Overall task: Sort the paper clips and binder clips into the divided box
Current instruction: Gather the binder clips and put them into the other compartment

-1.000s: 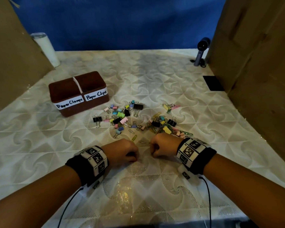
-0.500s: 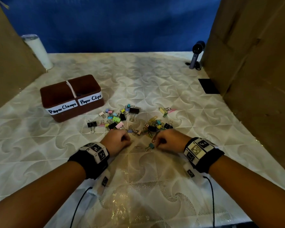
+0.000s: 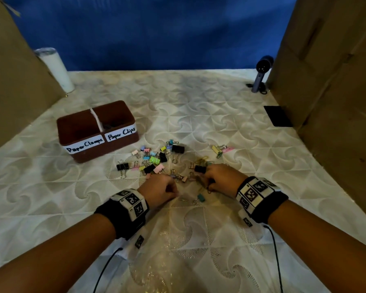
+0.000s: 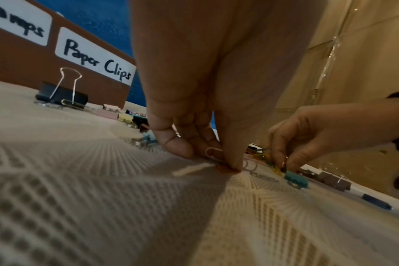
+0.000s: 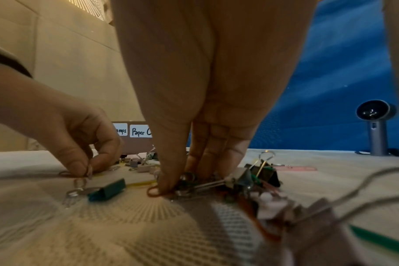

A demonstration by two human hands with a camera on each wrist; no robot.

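A white quilted table cover (image 3: 199, 106) runs between tall cardboard panels (image 3: 336, 81) at left and right, a blue backdrop (image 3: 156, 32) closing the far side; a brown divided box (image 3: 97, 132) sits at mid-left, its near wall labelled "Paper Clamps" and "Paper Clips"; a white tumbler (image 3: 55, 68) stands at far left and a small dark handheld device (image 3: 261, 74) at far right; a loose pile of clips (image 3: 163, 159), coloured and black binder clips mixed with wire paper clips, is spread right of the box and nearer; the left hand (image 3: 159, 192) is down at the pile's near edge, thumb and forefinger pinched together on a pale paper clip (image 4: 213, 153) against the cloth; the right hand (image 3: 220, 178), just to the right, has its fingertips closed into a tangle of clips (image 5: 194, 181), though which clip it holds cannot be told; a teal binder clip (image 3: 200, 197) lies between the two hands
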